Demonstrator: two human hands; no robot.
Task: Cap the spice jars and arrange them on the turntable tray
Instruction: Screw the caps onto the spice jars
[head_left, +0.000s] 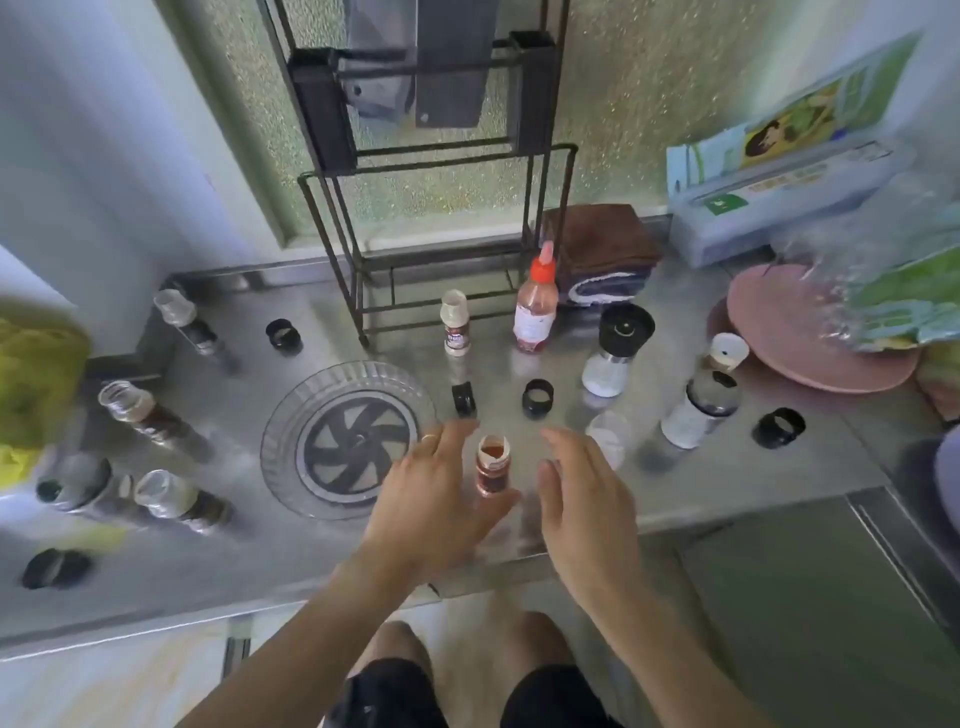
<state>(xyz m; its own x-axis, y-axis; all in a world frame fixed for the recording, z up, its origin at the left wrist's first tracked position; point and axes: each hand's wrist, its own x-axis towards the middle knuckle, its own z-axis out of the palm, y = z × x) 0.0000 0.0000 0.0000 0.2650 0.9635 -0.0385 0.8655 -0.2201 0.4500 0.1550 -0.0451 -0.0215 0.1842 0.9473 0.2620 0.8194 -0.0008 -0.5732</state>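
Both hands hover with fingers relaxed and spread, holding nothing: left hand (426, 499) and right hand (582, 499) flank the uncapped red spice jar (491, 467) on the worktop (727, 483). Behind-left lies the clear turntable tray (291, 410); the left-edge jars (156, 415) are blurred.

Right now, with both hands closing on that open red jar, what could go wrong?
1. The red spice jar is uncapped and near the counter edge; a bump from the left hand or right hand could spill it.
2. The loose black caps lie apart from it, so capping means reaching over it.
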